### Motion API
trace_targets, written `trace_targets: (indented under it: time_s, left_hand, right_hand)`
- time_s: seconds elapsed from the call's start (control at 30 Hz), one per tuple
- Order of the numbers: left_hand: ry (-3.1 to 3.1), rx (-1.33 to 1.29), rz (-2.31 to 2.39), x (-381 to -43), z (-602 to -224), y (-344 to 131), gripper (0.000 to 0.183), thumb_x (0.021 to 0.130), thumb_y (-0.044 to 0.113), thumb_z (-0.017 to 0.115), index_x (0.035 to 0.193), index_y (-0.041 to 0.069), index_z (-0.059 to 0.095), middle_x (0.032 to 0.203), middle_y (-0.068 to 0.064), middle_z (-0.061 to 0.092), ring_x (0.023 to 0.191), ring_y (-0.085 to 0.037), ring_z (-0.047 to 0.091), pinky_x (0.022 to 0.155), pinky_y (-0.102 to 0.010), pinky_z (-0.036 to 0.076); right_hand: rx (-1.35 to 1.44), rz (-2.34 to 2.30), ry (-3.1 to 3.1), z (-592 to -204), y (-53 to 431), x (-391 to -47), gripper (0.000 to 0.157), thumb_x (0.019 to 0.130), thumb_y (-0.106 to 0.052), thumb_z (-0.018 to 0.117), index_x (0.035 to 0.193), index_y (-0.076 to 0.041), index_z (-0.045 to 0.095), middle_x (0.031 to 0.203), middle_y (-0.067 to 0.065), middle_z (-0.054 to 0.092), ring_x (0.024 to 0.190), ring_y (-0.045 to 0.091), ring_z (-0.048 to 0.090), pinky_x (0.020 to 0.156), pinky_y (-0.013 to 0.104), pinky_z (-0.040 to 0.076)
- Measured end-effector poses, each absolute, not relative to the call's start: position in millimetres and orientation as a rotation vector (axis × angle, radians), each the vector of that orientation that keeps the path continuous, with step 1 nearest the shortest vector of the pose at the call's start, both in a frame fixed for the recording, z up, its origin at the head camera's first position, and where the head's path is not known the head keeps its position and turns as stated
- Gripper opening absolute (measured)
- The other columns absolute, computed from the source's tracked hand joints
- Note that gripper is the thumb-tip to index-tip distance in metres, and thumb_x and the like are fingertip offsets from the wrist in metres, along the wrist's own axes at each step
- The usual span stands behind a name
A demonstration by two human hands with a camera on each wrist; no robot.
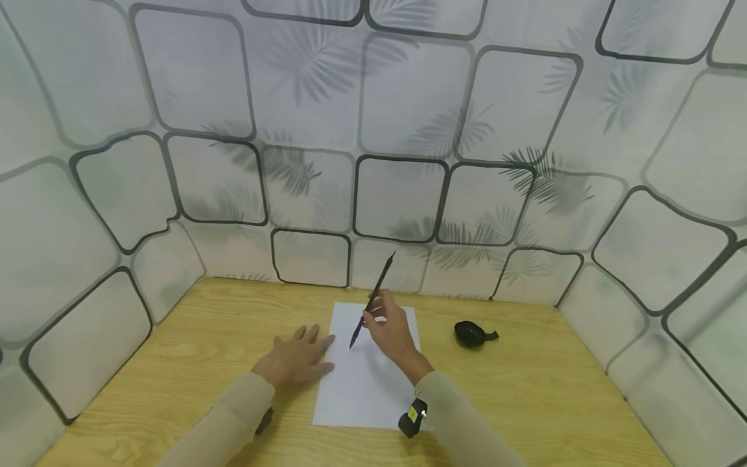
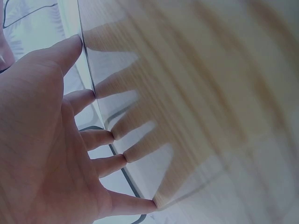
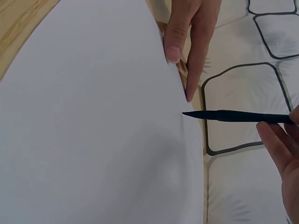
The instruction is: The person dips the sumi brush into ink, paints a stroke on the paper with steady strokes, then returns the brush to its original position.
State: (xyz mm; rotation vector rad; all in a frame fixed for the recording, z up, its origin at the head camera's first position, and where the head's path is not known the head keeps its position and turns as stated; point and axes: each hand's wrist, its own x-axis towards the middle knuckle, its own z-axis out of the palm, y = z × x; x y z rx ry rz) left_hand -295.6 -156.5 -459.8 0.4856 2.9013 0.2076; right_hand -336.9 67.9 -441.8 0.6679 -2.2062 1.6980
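A white sheet of paper (image 1: 363,383) lies on the table. My right hand (image 1: 390,326) pinches a slim black pen-like stick (image 1: 379,284), pointed at both ends, and holds it tilted over the paper's upper part. In the right wrist view the dark tip of this pen-like stick (image 3: 233,115) is right at the paper's surface. My left hand (image 1: 294,358) rests spread out, palm down, on the wood at the paper's left, its thumb and a finger at the sheet's edge. The left wrist view shows the left hand's fingertips (image 2: 133,204) touching the glossy tabletop.
A small round black thing with a short tail (image 1: 469,334) sits on the wooden table (image 1: 525,383) to the right of the paper. A dark device with a yellow mark (image 1: 413,415) is at my right wrist. Patterned curtain walls (image 1: 403,194) stand around the table.
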Motion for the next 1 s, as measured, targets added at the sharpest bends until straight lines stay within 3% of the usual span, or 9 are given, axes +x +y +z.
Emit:
trace_targets:
  time_s: [0.4,1.0]
  left_hand:
    - [2.885,0.456,0.204,-297.4,-459.5,-155.9,0.071,0.102,0.063,0.047,0.160,0.024,0.038,0.168,-0.022,0.031,0.153,-0.051,0.030,0.107,-0.088,0.025]
    - [2.902,0.472,0.197,-298.2,-463.8,-156.4,0.070,0.102,0.063,0.047,0.160,0.023,0.040,0.167,-0.022,0.032,0.152,-0.052,0.031,0.105,-0.089,0.026]
  right_hand:
    - [0.703,1.460,-2.358,-442.0,71.6,-331.4,0.030,0.093,0.006,0.065,0.120,-0.004,0.056,0.096,0.017,0.072,0.086,0.027,0.075,0.068,0.017,0.061]
    - [0.718,1.364,-2.383,-443.0,74.6,-328.8,0.028,0.094,0.004,0.065,0.120,-0.003,0.055,0.095,0.015,0.072,0.085,0.025,0.074,0.070,0.019,0.062]
